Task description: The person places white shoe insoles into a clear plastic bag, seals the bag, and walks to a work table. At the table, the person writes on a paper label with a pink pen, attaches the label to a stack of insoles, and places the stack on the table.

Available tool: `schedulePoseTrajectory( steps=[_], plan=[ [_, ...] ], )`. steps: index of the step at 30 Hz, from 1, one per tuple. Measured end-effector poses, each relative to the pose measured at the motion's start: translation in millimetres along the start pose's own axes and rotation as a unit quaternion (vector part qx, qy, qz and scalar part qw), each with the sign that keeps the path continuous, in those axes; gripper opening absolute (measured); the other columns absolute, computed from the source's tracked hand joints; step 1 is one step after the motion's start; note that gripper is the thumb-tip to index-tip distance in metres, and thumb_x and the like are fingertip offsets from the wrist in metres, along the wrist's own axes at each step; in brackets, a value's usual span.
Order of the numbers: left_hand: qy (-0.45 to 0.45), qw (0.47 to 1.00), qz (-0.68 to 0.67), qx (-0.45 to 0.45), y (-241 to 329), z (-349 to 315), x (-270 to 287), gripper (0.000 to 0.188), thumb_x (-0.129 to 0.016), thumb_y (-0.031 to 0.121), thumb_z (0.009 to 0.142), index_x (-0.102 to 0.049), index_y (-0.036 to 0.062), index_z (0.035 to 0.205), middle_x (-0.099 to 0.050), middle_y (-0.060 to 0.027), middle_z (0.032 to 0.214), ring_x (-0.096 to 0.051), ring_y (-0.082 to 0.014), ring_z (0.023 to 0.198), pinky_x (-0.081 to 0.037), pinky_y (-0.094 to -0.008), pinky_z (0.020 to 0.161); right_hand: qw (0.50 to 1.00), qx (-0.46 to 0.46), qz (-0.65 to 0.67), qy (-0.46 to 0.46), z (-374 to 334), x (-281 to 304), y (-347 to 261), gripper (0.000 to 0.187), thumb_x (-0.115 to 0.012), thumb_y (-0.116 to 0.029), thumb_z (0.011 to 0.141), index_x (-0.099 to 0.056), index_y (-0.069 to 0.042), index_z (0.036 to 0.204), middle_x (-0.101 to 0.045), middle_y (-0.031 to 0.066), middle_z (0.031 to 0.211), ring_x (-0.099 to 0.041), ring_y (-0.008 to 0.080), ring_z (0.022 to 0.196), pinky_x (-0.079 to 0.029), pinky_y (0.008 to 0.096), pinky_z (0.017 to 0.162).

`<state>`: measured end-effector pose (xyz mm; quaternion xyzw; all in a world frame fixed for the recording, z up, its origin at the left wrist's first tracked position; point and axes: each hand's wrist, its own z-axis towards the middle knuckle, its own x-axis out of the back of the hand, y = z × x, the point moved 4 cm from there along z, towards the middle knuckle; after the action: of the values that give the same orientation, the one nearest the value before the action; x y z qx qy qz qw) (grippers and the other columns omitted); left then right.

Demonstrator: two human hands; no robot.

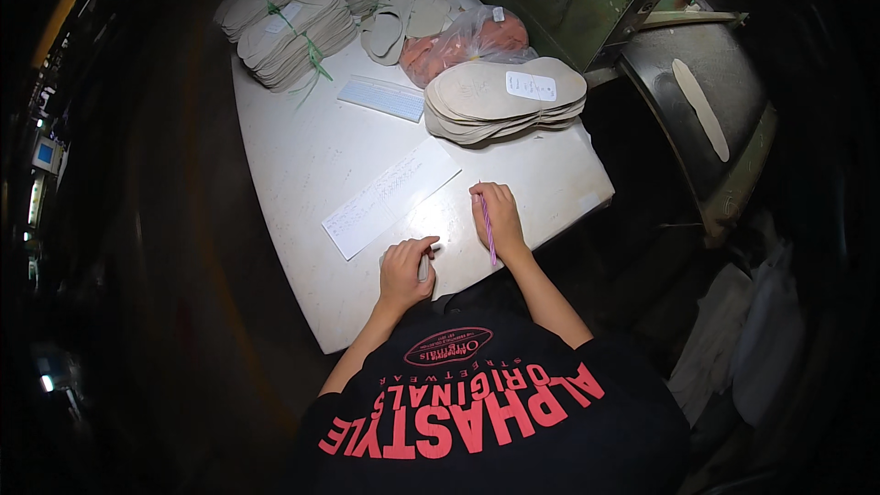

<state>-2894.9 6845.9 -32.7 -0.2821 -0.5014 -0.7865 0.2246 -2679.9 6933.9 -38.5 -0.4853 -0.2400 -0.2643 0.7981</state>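
My right hand (500, 220) rests near the table's front edge, closed around a pink-purple striped pen (489, 233) that points back toward me. To its left, my left hand (404, 273) is curled by the same edge. A bit of something grey (423, 268) shows under its fingers, too hidden to name. Beyond both hands, a long white paper sheet with handwriting (390, 197) lies slantwise on the white table (302, 165). Neither hand touches it. Farther off sits a tied stack of beige insole-shaped pieces (504, 101) with a white label on top.
Tied stacks of grey sole-shaped pieces (298, 41) fill the far left. A pale blue-and-white flat pad (380, 97), loose cut pieces (390, 32) and a clear bag of orange-pink pieces (472, 41) lie nearby. A green machine (587, 0) and a dark tray with one long strip (701, 110) stand right.
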Motion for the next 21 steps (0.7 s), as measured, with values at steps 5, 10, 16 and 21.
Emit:
schedulePoseTrajectory(
  steps=[5,10,16,21],
  plan=[
    [0.019,0.999,-0.006,0.032,-1.9,-0.7,-2.2,0.062,-0.074,0.002,0.074,-0.062,0.0128,0.134,-0.072,-0.0025,0.096,-0.068,-0.0295,0.092,-0.051,-0.0409,0.088,0.996,-0.034,0.083,-0.004,0.4,6.6,-5.6,0.014,-0.055,-0.005,0.102,-0.063,0.000,0.112,-0.068,0.0129,0.102,-0.063,0.0273,0.097,-0.050,0.0378,0.090],
    [0.029,0.999,0.010,0.045,-2.3,0.6,-3.1,0.057,-0.078,0.007,0.083,-0.059,0.0100,0.137,-0.076,-0.0026,0.096,-0.068,-0.0308,0.092,-0.050,-0.0436,0.086,0.888,-0.188,0.401,-0.126,-18.4,-9.2,-19.6,0.007,-0.057,-0.004,0.093,-0.058,-0.003,0.101,-0.062,0.0033,0.089,-0.056,0.0077,0.077,-0.046,0.0254,0.068],
    [0.036,0.999,0.005,0.024,-3.4,-1.8,-1.9,0.056,-0.081,0.011,0.085,-0.059,0.0090,0.136,-0.075,-0.0056,0.096,-0.066,-0.0326,0.087,-0.049,-0.0440,0.083,0.806,-0.245,0.476,-0.251,-29.8,-30.3,-42.2,0.006,-0.063,-0.006,0.093,-0.059,-0.003,0.095,-0.065,0.0024,0.078,-0.060,0.0070,0.070,-0.046,0.0238,0.060],
    [0.052,0.999,0.005,0.006,-5.1,-3.7,-1.7,0.056,-0.082,0.011,0.084,-0.060,0.0095,0.136,-0.070,-0.0083,0.091,-0.064,-0.0330,0.082,-0.048,-0.0439,0.079,0.812,-0.257,0.435,-0.292,-31.8,-34.4,-42.2,0.007,-0.064,-0.008,0.095,-0.059,-0.003,0.095,-0.068,0.0043,0.077,-0.064,0.0083,0.070,-0.049,0.0248,0.061]
  ],
)
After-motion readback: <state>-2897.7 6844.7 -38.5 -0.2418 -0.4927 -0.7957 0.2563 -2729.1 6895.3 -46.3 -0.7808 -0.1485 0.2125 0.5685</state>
